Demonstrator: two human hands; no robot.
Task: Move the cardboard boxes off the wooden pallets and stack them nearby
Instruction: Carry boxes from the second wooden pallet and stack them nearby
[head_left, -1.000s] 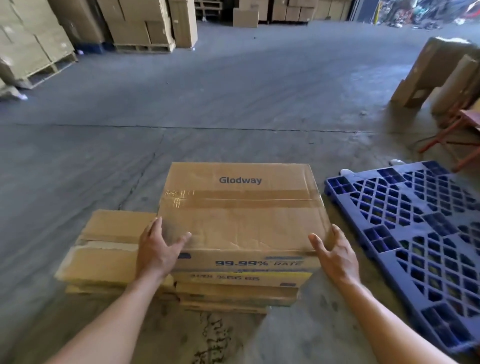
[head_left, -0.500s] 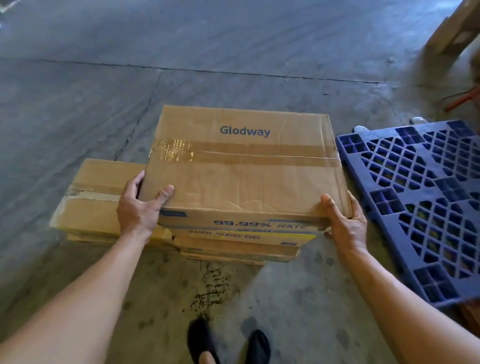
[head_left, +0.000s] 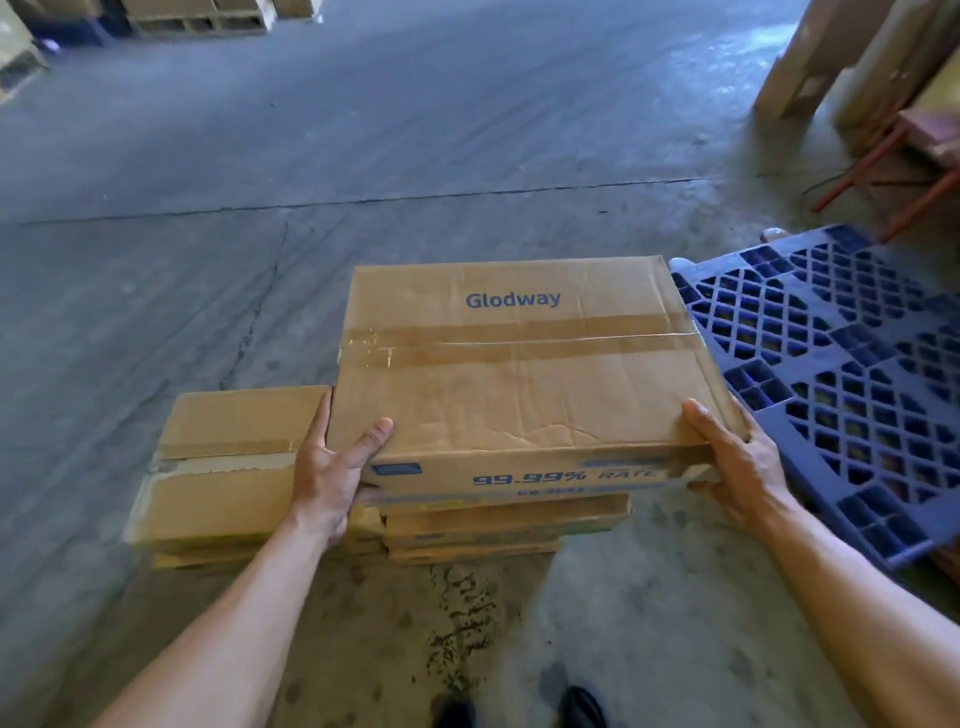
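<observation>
L hand (head_left: 327, 473) and R hand (head_left: 737, 462) both gripping the Glodway box (head_left: 519, 384): thumbs pressed on the top face, fingers round the near corners, L at near-left, R at near-right. Box is dead ahead, long axis running L-to-R across the body, both hands about equally near. It's over the stack of flat boxes (head_left: 498, 525) on the floor (head_left: 363, 156), overhanging twd the blue pallet (head_left: 831, 374); can't tell if it's fully seated. Lower box (head_left: 234, 452) just beside, on the L. Looks like it wants a nudge left to square up.
</observation>
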